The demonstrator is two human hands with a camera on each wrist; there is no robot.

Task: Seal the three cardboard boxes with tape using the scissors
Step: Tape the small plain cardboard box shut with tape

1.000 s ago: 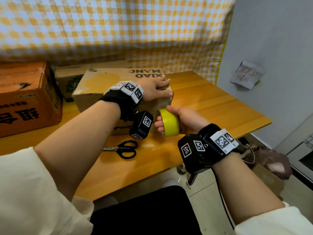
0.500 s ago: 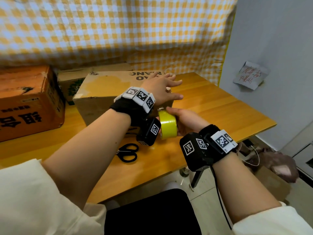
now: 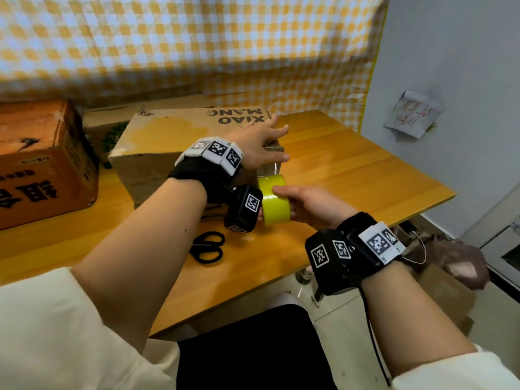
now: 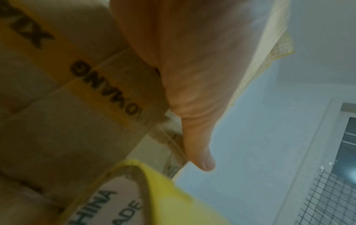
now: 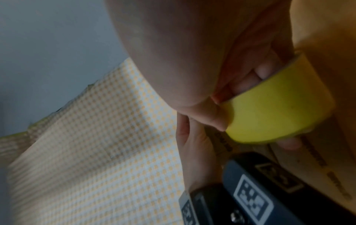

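Under L wrist [image 3: 213,153]: scissors [image 3: 207,247], head-cam only

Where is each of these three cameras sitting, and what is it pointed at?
Head: worn on the head, looking down at the table, the cardboard box, scissors, both forearms and hands.
Left wrist: under the left hand, looking along it at the box edge and the yellow tape roll.
Right wrist: under the right hand, whose fingers hook inside the roll.
Shared: all three show the tape roll.
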